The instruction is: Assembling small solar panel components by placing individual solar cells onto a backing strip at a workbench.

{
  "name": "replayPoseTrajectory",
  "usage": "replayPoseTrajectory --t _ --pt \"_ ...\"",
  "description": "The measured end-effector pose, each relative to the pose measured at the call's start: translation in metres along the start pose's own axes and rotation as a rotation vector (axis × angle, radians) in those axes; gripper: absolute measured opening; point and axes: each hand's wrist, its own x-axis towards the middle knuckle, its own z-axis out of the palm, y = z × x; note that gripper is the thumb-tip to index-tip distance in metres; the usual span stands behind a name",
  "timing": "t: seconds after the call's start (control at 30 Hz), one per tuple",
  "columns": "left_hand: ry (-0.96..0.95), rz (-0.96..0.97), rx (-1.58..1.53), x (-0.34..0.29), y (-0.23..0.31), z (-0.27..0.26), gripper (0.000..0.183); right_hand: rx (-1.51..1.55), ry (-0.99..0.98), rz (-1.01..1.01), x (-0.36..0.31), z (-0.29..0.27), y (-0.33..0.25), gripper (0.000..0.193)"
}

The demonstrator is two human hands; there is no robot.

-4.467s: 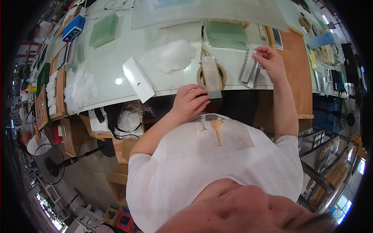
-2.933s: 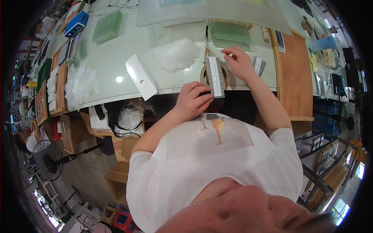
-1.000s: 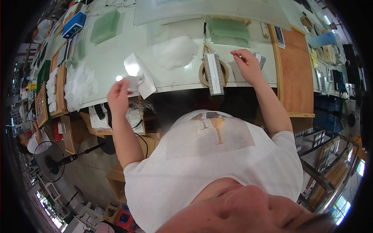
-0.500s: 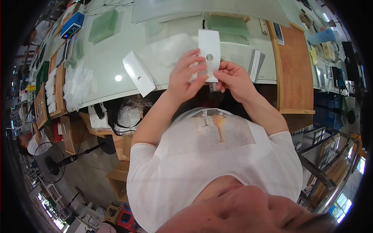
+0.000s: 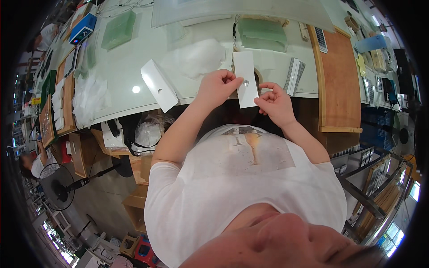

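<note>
A flat white rectangular sleeve (image 5: 244, 62) with a small round hole is held upright, lengthwise away from me, over the table's front edge. My left hand (image 5: 214, 91) pinches its left side beside the hole, thumb and fingers pressed together. At its lower right corner my right hand (image 5: 276, 105) grips the edge between thumb and finger, the other fingers curled. Behind the sleeve shows part of a round brown rim, mostly hidden. To the left lies a similar white sleeve (image 5: 158, 85) with a notch hole, slanted on the tabletop. Thin translucent white sheets (image 5: 201, 56) lie loosely just beyond my left hand.
Pale green stacked sheets (image 5: 263, 35) sit at the back, another green stack (image 5: 119, 30) at far left near a blue box (image 5: 83, 28). Grey-white strips (image 5: 294, 77) lie right, beside a wooden board (image 5: 339, 80). White pouches (image 5: 90, 98) pile at left.
The white sleeve has come nearer to me and slightly right. My left hand, previously spread and blurred beside it, now pinches its side. My right hand has shifted slightly lower and right.
</note>
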Motion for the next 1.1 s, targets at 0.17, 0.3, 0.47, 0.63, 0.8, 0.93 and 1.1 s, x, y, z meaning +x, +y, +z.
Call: replayPoseTrajectory --t 0.17,0.3,0.47,0.63,0.8,0.93,1.1 --pt "-0.01 -0.014 0.052 0.001 -0.002 0.003 0.03 -0.049 0.032 0.016 0.0 0.001 0.002 0.037" --pt "-0.002 -0.023 0.102 0.0 0.001 0.003 0.03 -0.079 0.039 0.003 0.002 0.0 0.002 0.035" --pt "0.009 -0.006 0.194 0.0 0.002 0.004 0.031 -0.117 0.039 -0.022 0.003 0.0 0.005 0.034" --pt "0.022 0.003 0.242 -0.002 0.005 0.004 0.03 -0.148 0.036 -0.031 0.003 0.001 0.004 0.033" --pt "0.019 -0.013 0.27 -0.002 0.006 0.005 0.031 -0.15 0.042 -0.044 0.004 0.0 0.008 0.033" --pt "0.033 -0.027 0.29 -0.003 0.009 0.005 0.028 -0.247 0.062 -0.149 0.005 -0.003 0.017 0.03" --pt "0.238 0.348 0.25 -0.002 -0.004 0.013 0.017 -0.706 0.051 -0.669 -0.002 0.0 0.004 0.029"
